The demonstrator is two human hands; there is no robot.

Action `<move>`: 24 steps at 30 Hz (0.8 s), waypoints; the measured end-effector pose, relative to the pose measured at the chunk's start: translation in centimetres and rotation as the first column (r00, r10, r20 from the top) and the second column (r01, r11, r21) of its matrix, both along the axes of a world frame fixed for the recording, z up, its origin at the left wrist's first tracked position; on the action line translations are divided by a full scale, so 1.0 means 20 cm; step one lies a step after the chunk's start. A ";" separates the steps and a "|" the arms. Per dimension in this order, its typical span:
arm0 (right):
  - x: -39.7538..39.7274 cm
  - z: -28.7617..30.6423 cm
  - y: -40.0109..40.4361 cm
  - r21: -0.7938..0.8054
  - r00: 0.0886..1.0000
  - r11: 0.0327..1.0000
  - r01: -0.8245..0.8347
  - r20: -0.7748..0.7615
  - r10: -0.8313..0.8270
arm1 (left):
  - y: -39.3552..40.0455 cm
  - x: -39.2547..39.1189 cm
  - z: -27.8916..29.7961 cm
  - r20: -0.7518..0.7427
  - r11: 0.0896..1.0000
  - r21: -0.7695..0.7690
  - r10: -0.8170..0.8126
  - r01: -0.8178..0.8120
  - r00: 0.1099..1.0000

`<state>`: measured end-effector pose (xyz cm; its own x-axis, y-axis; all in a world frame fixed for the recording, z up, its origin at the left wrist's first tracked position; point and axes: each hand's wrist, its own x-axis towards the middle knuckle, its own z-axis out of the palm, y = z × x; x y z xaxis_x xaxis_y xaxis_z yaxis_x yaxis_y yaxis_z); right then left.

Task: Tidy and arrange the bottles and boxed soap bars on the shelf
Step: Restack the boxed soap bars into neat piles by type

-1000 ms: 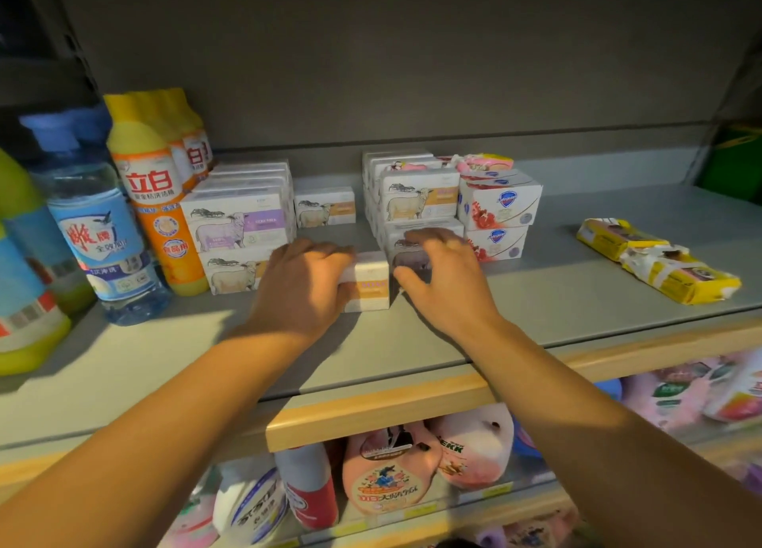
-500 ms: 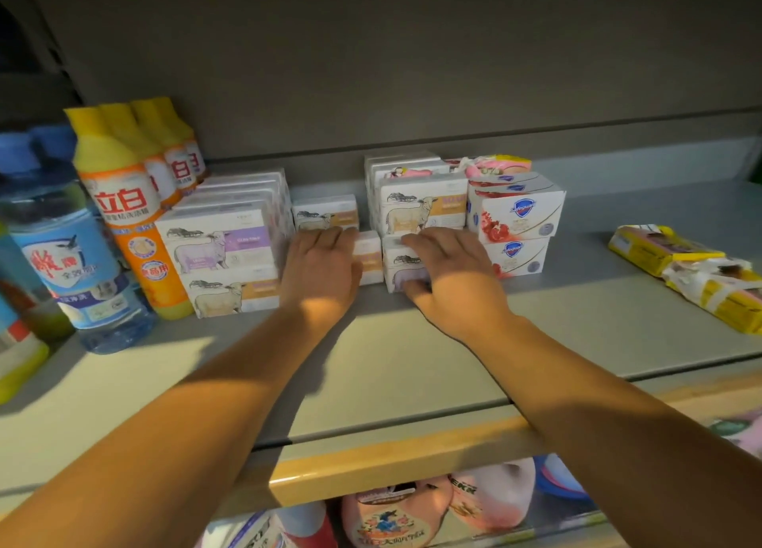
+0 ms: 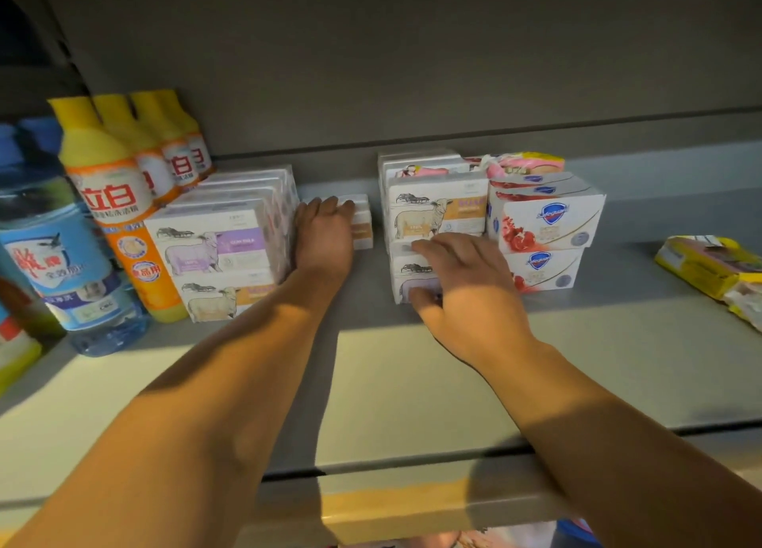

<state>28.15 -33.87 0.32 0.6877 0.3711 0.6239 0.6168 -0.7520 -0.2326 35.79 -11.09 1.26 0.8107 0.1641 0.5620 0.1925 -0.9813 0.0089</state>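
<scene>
Grey metal shelf (image 3: 412, 382) with a grey back panel, yellow price strip along the near edge.

Far left: four yellow-capped orange bottles (image 3: 119, 213) in a row running front to back, labels read 立白. Nearer left, one blue clear bottle (image 3: 62, 258) with a red-and-blue label, characters only partly legible; more bottles are cut off at the left edge.

Left soap stack (image 3: 218, 254): white boxes with a sheep drawing, two layers, several deep; front top box has a purple band, front bottom box an orange band. Exact count unclear.

In the gap between the stacks: small sheep box (image 3: 361, 223), white with an orange band. Left hand (image 3: 325, 234) lies over it, fingers straight and flat on its top and near face, pressing, not gripping.

Right soap stack (image 3: 433, 213): sheep boxes, top front one with an orange band, lower sheep box (image 3: 412, 279) with a purple patch. Right hand (image 3: 462, 283) is on the lower box, fingers spread over its top, thumb at its near face, loosely grasping it.

Just right, touching: two white Safeguard boxes (image 3: 544, 234), stacked, blue shield logo, red pomegranate art. Pink wrapped packs (image 3: 523, 166) sit behind them on top.

Far right, well apart: yellow wrapped packs (image 3: 709, 267), at least two, text unreadable.
</scene>
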 end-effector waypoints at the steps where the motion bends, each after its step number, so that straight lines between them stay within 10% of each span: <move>1: 0.00 0.00 0.00 0.005 1.000 1.000 -0.004 0.001 0.004 | 0.02 0.02 0.00 0.003 1.000 -0.020 -0.012 0.012 1.000; 16: 0.01 -0.01 0.00 0.061 1.000 0.998 -0.026 0.003 0.025 | 0.02 0.00 0.01 -0.045 0.999 -0.036 0.007 -0.008 0.999; 24: 0.00 0.01 0.01 -0.048 0.999 0.998 0.035 0.003 -0.035 | -0.15 -0.49 0.05 0.131 0.862 -0.379 -0.309 0.336 0.942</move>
<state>28.16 -33.61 0.44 0.6995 0.3764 0.6075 0.5902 -0.7835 -0.1942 25.91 -14.07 2.32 0.8212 0.1162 0.5588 -0.1481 -0.9022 0.4052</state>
